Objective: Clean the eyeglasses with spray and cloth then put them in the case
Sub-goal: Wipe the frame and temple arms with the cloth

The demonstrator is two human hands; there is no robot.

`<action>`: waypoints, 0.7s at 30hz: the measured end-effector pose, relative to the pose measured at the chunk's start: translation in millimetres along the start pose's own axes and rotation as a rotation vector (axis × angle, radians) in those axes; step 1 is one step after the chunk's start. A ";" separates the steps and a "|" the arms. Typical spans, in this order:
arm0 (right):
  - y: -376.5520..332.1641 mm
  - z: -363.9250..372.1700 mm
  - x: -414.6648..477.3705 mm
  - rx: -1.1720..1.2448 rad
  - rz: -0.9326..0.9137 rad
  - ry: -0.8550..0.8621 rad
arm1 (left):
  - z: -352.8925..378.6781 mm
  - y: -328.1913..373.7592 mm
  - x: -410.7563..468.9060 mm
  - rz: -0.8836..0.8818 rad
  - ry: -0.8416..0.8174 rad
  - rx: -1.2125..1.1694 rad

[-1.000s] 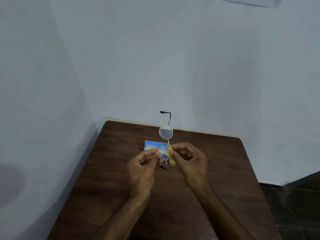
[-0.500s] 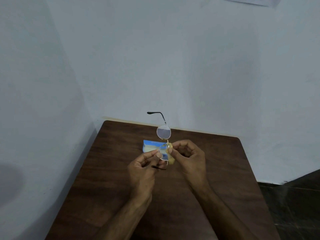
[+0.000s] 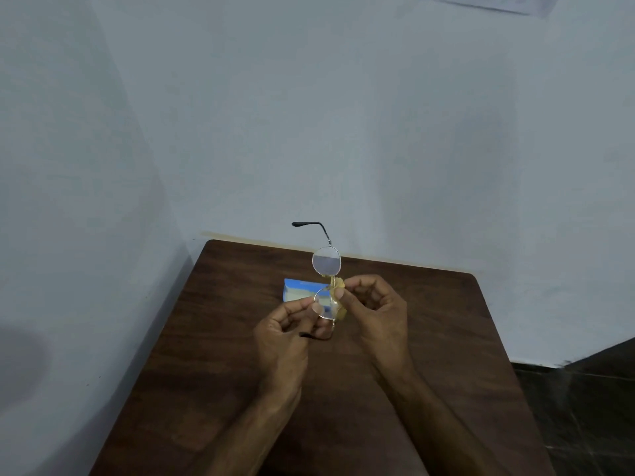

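At frame centre, left hand pinches the lower lens rim of the eyeglasses; right hand pinches the yellow cloth against it; frame likely light, fragile; hold by rims.

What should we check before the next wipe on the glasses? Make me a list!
1. Grip: left hand pinches the eyeglasses at the lower rim: ok.
2. Cloth: right hand pinches the yellow cloth against the lower lens: ok.
3. Eyeglasses held up off the table: ok.
4. Upper lens clean: cannot tell.
5. Spray bottle nearby: not ok, none in view.
6. Blue box open and ready: cannot tell.
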State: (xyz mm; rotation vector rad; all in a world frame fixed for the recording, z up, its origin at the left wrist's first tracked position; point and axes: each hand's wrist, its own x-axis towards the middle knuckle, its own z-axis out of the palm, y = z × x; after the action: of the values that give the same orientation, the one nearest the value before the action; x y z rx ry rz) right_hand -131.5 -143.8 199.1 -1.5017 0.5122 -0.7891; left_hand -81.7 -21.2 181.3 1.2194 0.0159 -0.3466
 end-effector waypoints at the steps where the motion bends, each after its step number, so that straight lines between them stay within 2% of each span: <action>1: -2.4 0.9 4.8 0.012 -0.006 0.025 | 0.6 -1.1 -0.9 0.007 -0.013 0.015; 9: -9.7 5.0 32.2 0.138 0.046 0.175 | -1.5 -7.3 -5.2 0.041 -0.060 0.111; 14: -11.4 4.4 25.7 0.157 0.076 0.106 | -3.1 -3.7 -3.3 0.061 -0.046 0.144; 21: -0.8 3.0 -3.6 0.213 0.282 -0.045 | -6.7 5.9 -1.3 0.099 -0.017 0.127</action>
State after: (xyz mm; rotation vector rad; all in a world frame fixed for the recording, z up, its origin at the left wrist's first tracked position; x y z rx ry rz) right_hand -131.8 -139.1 199.3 -1.2154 0.5734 -0.5686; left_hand -80.2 -13.0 184.6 1.3382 -0.0820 -0.2745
